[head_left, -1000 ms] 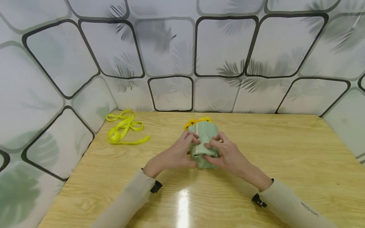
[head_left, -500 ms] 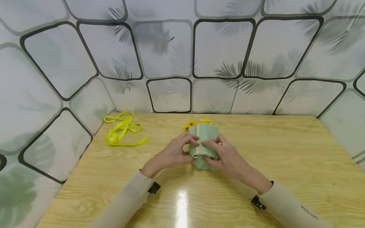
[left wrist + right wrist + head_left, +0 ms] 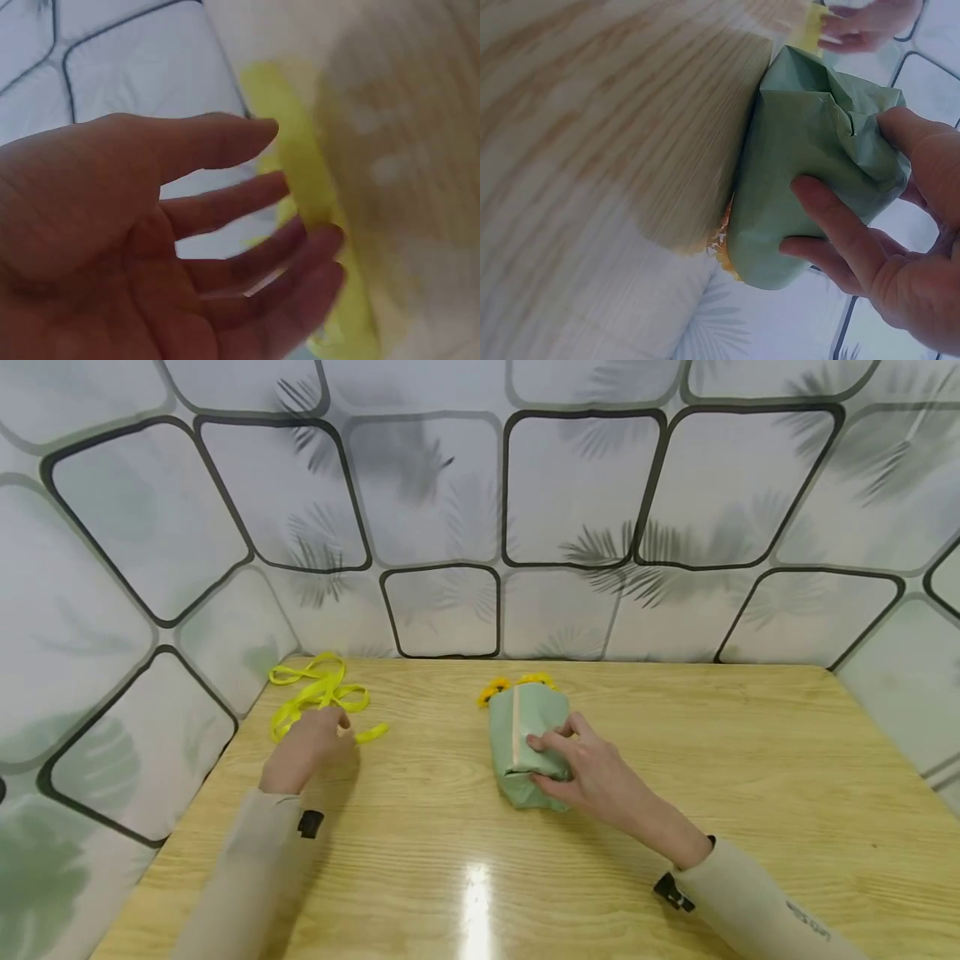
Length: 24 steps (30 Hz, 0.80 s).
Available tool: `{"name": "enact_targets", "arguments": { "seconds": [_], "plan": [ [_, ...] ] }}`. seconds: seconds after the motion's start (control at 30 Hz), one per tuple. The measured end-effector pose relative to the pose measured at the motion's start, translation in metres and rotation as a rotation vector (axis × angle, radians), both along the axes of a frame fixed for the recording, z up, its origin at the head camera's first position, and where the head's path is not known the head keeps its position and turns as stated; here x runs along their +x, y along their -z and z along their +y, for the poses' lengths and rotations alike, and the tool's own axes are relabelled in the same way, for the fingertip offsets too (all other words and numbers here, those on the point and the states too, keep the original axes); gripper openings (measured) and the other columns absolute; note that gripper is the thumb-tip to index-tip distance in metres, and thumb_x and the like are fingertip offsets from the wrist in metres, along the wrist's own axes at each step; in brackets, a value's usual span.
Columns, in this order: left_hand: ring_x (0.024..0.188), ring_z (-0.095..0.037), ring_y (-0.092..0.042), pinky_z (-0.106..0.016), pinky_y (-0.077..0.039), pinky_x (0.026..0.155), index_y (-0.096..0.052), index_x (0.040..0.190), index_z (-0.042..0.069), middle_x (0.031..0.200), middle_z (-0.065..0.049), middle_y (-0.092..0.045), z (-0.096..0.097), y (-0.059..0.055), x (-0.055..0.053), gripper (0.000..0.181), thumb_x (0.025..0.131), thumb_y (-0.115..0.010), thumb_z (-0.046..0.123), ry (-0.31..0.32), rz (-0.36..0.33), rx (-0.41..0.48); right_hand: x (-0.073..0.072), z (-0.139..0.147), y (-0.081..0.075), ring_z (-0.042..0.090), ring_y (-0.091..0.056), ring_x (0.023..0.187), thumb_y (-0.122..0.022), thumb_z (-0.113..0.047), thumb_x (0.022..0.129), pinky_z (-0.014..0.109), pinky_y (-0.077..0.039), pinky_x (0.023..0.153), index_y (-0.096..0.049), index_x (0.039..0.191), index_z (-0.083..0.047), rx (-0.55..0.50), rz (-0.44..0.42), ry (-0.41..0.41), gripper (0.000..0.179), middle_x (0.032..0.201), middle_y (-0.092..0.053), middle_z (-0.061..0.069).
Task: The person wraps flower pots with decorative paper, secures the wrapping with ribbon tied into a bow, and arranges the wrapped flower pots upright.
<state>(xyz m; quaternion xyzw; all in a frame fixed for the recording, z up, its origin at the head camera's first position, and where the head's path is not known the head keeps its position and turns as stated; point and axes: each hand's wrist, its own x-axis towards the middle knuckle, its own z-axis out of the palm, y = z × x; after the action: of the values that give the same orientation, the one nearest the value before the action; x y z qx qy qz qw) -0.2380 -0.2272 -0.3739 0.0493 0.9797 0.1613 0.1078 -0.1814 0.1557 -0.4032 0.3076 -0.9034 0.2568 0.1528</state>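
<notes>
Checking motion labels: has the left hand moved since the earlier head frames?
Yes. Against the table, the left hand has moved left, away from the green bundle and over to the yellow ribbon.

Nothing can be read, the dark lettering [image 3: 808, 921] on the right sleeve [image 3: 750, 893] being too small.

Left hand [image 3: 309, 745] now at yellow ribbon [image 3: 323, 691]
</notes>
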Motion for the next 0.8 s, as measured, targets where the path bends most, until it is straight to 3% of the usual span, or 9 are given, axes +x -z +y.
{"name": "enact_targets", "arguments": {
  "seconds": [0.07,0.17,0.33,0.43,0.5,0.6,0.67,0.73,0.8],
  "plan": [
    [0.1,-0.039,-0.066,-0.049,-0.055,0.082,-0.063,0.12,-0.011,0.117,-0.03,-0.067,-0.007,0.003,0.001,0.034,0.098,-0.059,0.014,-0.039,-0.047,-0.026,0.0,0.0,0.0,0.009,-0.05,0.066,-0.086,-0.022,0.084,0.018,-0.046,0.056,-0.073,0.117,-0.015,-0.003,-0.002,0.0,0.037,0.101,-0.052,0.011],
    [0.085,-0.03,-0.063,-0.042,-0.053,0.074,-0.068,0.106,-0.007,0.103,-0.024,-0.07,-0.008,0.007,-0.001,0.022,0.094,-0.061,0.01,-0.038,-0.022,-0.009,0.001,0.001,0.0,0.01,-0.05,0.067,-0.086,-0.022,0.084,0.018,-0.046,0.056,-0.072,0.117,-0.015,-0.007,-0.001,-0.003,0.037,0.102,-0.052,0.011],
    [0.082,-0.021,-0.065,-0.033,-0.052,0.069,-0.07,0.109,0.001,0.103,-0.018,-0.072,0.001,0.007,-0.01,0.021,0.102,-0.061,0.018,0.009,0.055,0.225,0.001,0.001,0.0,0.01,-0.052,0.067,-0.086,-0.022,0.084,0.017,-0.046,0.056,-0.072,0.119,-0.015,-0.004,-0.01,0.0,0.038,0.103,-0.052,0.011],
    [0.088,-0.017,-0.065,-0.028,-0.052,0.071,-0.068,0.116,0.007,0.105,-0.009,-0.072,0.011,-0.008,-0.01,0.025,0.104,-0.061,0.028,0.025,0.142,0.493,0.001,0.001,0.0,0.011,-0.052,0.067,-0.086,-0.022,0.085,0.018,-0.046,0.056,-0.072,0.119,-0.015,-0.002,-0.012,0.002,0.037,0.104,-0.052,0.011],
    [0.088,-0.015,-0.062,-0.025,-0.051,0.072,-0.067,0.116,0.01,0.103,0.0,-0.071,0.018,-0.023,-0.007,0.023,0.104,-0.062,0.028,0.006,0.217,0.725,0.0,0.001,0.0,0.011,-0.052,0.068,-0.086,-0.022,0.085,0.018,-0.046,0.057,-0.072,0.118,-0.015,-0.001,-0.012,0.001,0.037,0.104,-0.052,0.011],
    [0.088,-0.012,-0.063,-0.02,-0.055,0.073,-0.066,0.113,0.009,0.099,0.004,-0.07,0.026,-0.044,-0.005,0.015,0.102,-0.064,0.02,-0.031,0.331,1.176,0.0,0.001,0.0,0.012,-0.053,0.069,-0.086,-0.022,0.085,0.019,-0.047,0.058,-0.072,0.118,-0.015,0.001,-0.01,0.001,0.037,0.105,-0.053,0.012],
    [0.086,-0.014,-0.066,-0.02,-0.057,0.074,-0.066,0.11,0.006,0.097,0.0,-0.07,0.028,-0.056,-0.005,0.012,0.099,-0.067,0.012,-0.048,0.427,1.464,0.0,0.0,-0.001,0.012,-0.053,0.07,-0.086,-0.023,0.085,0.019,-0.047,0.058,-0.072,0.118,-0.015,0.001,-0.012,-0.002,0.037,0.104,-0.052,0.012],
    [0.087,-0.015,-0.068,-0.021,-0.059,0.074,-0.066,0.109,0.003,0.099,-0.005,-0.069,0.029,-0.063,-0.006,0.015,0.096,-0.071,0.008,-0.069,0.527,1.645,0.0,0.0,-0.001,0.012,-0.054,0.07,-0.086,-0.023,0.085,0.019,-0.047,0.058,-0.072,0.118,-0.015,0.001,-0.012,-0.002,0.036,0.104,-0.052,0.011],
    [0.087,-0.017,-0.07,-0.023,-0.06,0.074,-0.066,0.11,0.001,0.099,-0.008,-0.068,0.028,-0.064,-0.007,0.019,0.093,-0.074,0.007,-0.121,0.576,1.725,0.0,0.0,-0.001,0.012,-0.053,0.07,-0.086,-0.023,0.085,0.019,-0.047,0.058,-0.072,0.117,-0.014,0.0,-0.015,-0.002,0.036,0.103,-0.052,0.011]
  ]
}}
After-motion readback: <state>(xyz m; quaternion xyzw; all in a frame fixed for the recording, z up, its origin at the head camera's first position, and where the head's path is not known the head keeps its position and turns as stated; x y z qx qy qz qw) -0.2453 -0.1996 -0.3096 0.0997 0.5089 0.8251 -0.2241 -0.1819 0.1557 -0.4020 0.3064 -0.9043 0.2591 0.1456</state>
